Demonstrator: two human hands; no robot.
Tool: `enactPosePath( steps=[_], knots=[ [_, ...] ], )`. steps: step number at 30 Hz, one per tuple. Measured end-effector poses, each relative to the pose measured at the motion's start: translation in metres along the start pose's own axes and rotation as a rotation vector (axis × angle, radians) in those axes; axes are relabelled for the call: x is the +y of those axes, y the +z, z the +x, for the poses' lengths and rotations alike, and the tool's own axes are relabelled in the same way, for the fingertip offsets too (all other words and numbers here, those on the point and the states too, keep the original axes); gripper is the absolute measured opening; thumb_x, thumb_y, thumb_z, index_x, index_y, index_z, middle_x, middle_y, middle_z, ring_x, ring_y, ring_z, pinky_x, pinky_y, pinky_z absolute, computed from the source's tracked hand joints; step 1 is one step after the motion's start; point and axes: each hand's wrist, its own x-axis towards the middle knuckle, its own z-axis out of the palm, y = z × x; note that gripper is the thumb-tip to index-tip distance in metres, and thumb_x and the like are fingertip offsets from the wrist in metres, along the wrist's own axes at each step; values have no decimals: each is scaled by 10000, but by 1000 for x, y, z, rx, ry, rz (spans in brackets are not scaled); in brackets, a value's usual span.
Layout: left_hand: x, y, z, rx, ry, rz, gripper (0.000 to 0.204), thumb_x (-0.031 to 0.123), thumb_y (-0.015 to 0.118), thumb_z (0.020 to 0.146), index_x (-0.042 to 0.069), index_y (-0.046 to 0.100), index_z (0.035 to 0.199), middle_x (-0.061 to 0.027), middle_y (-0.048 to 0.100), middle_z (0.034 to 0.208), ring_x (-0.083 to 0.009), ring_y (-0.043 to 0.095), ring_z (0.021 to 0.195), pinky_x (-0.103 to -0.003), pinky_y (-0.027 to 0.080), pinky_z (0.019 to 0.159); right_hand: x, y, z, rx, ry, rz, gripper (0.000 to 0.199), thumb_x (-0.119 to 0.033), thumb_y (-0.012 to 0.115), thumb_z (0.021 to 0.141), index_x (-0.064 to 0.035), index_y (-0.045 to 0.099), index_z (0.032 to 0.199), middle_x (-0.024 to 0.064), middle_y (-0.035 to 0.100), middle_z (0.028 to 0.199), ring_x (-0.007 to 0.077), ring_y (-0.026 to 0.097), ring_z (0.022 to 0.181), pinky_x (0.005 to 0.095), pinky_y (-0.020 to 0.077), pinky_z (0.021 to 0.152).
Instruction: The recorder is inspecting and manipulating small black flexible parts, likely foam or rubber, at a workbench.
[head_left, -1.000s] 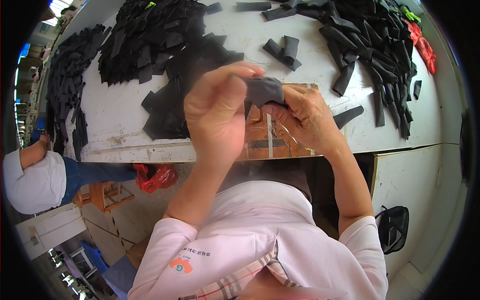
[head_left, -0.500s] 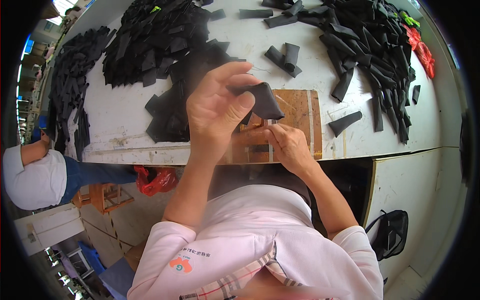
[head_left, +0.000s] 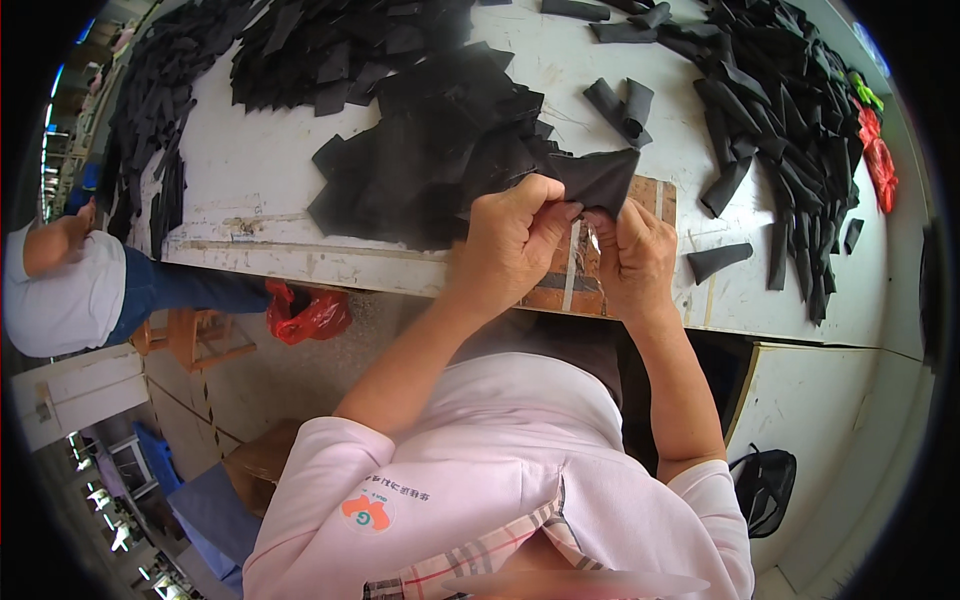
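Note:
Both my hands are closed at the near edge of the table. A black fabric piece (head_left: 604, 178) is stretched between them, its pointed corner rising at the far right. My left hand (head_left: 515, 235) pinches its near-left edge between thumb and fingers. On the other side my right hand (head_left: 638, 250) grips the lower right part, its fingertips partly hidden. Below the fabric lies a brown wooden board (head_left: 655, 197), partly covered by my hands. A small shiny thing shows between the hands, too unclear to name. Flat black fabric pieces (head_left: 400, 165) lie in a heap left of my left hand.
Folded black fabric tubes (head_left: 770, 130) are piled at the right, with a red plastic bag (head_left: 877, 165) beyond. Single tubes (head_left: 720, 262) lie nearer. More black pieces fill the far left. Another person (head_left: 70, 285) stands at the left, near a red bag (head_left: 308, 312) and wooden stool (head_left: 205, 338).
My left hand has come down and right from its raised spot, bringing the fabric to my right hand. The right hand now grips it too. The whole view has shifted slightly.

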Motion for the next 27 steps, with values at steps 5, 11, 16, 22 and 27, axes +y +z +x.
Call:
enactPosePath(
  steps=[5,11,16,22,27],
  knots=[
    [-45,-27,25,270,123,562,142,47,609,737,-3,572,864,-103,577,769,-194,569,650,-281,471,602,-20,-47,38,-177,228,578,244,-165,543,853,-7,515,668,37,498,566,122,426,454,239,328,421],
    [-75,-41,54,178,-59,1118,152,113,630,725,-9,559,781,-130,569,768,-302,572,733,-386,461,683,19,-60,63,251,525,881,550,-432,367,909,75,520,1060,43,559,682,75,452,559,195,371,536],
    [-76,-57,44,181,-4,982,77,59,596,731,-1,555,703,-136,560,729,-302,562,733,-366,452,653,-10,-27,-8,22,686,837,318,-270,460,905,13,601,870,9,531,619,56,468,546,184,374,487],
    [-25,-60,1,353,418,697,102,-42,601,713,1,553,792,-104,567,819,-257,545,726,-339,444,646,-33,12,-13,-365,794,1063,382,-353,496,876,9,603,819,17,532,608,62,474,542,189,391,493],
    [-2,-51,-60,3,634,683,155,-40,625,691,14,563,823,-100,552,888,-260,525,787,-331,446,644,-37,28,3,-365,907,970,427,-390,628,774,21,588,664,-17,491,523,54,455,462,168,363,415]
  ],
)
